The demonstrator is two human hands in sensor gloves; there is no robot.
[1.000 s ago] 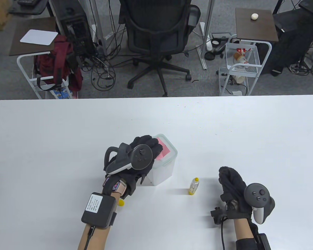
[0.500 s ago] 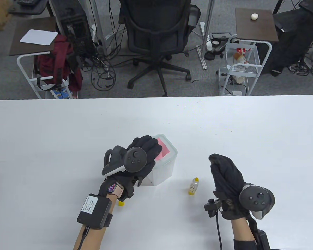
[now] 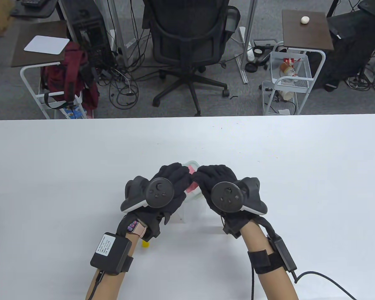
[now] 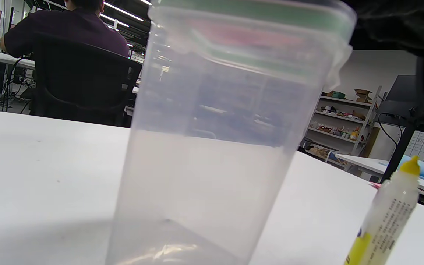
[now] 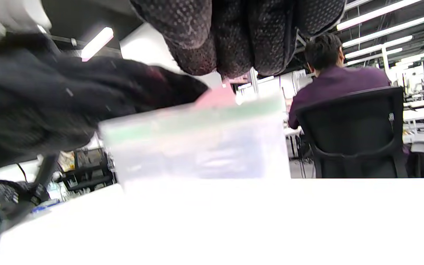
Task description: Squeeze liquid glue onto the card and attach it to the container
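Mid-table, well clear of every edge, the left hand (image 3: 172,184) and right hand (image 3: 217,181) press flat on the pink card (image 3: 192,186) atop the lidded translucent container (image 4: 219,140), glue bottle (image 4: 388,217) just right.

The translucent container (image 4: 212,140) stands upright on the desk (image 3: 50,175), lid closed. The pink card (image 3: 192,187) lies flat on its lid. The yellow-capped glue bottle (image 4: 388,217) stands upright nearby.
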